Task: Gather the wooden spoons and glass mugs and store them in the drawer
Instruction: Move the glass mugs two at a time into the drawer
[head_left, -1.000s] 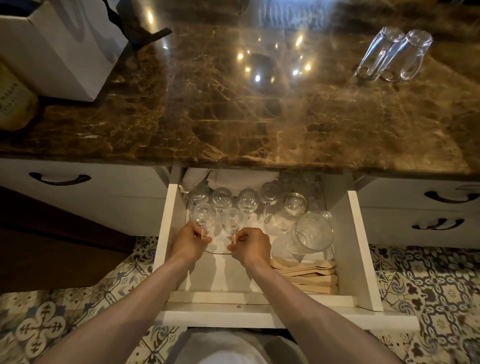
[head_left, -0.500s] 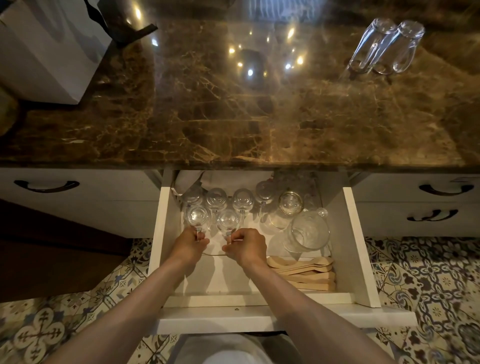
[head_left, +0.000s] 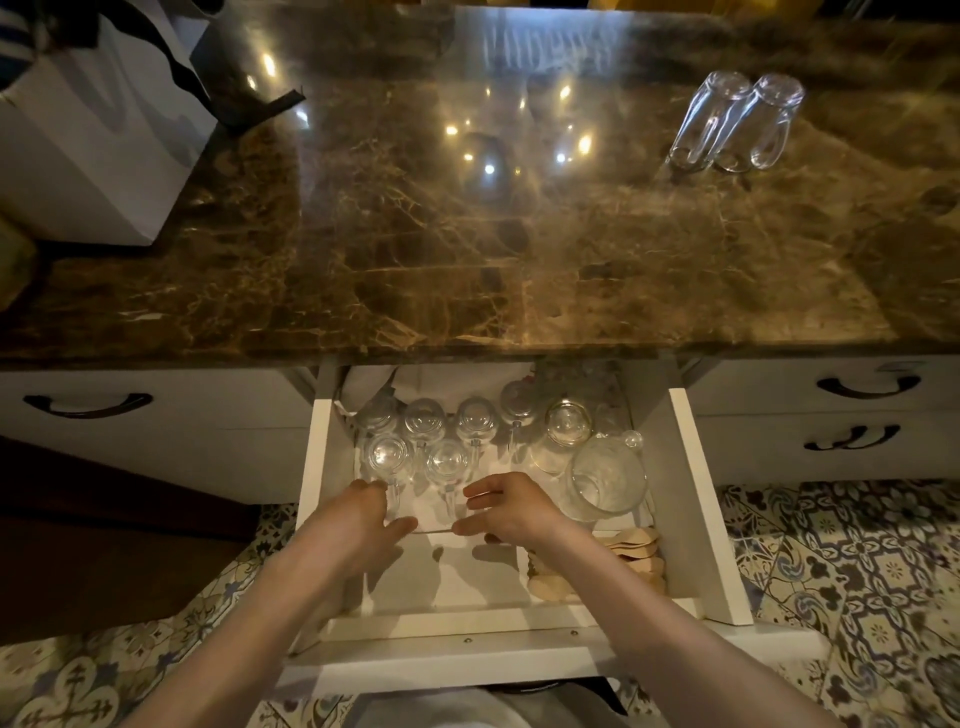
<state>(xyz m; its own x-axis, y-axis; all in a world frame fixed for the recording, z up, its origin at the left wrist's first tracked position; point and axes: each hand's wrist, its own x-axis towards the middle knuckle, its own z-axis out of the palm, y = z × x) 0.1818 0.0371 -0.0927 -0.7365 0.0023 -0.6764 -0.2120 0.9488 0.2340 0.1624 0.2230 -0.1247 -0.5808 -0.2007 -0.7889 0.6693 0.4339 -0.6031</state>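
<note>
The white drawer (head_left: 698, 509) is pulled out below the marble counter. Several small glass mugs stand upside down in two rows at its back left; the two front mugs (head_left: 387, 457) (head_left: 448, 462) have handles pointing toward me. My left hand (head_left: 363, 519) and my right hand (head_left: 511, 506) hover just in front of those two mugs, fingers spread, holding nothing. Wooden spoons (head_left: 631, 545) are stacked at the drawer's front right, partly hidden by my right forearm. Two tall glasses (head_left: 737, 122) lie upside down on the counter, far right.
A larger glass jug (head_left: 608, 480) and a glass jar (head_left: 569, 422) sit in the drawer's right half. A white paper bag (head_left: 98, 140) stands on the brown marble counter (head_left: 467, 249) at left. Shut drawers with dark handles flank the open drawer. Patterned tile floor lies below.
Both hands have let go of the two front mugs' handles and drawn back slightly toward me with fingers spread. The mugs stay standing in the drawer.
</note>
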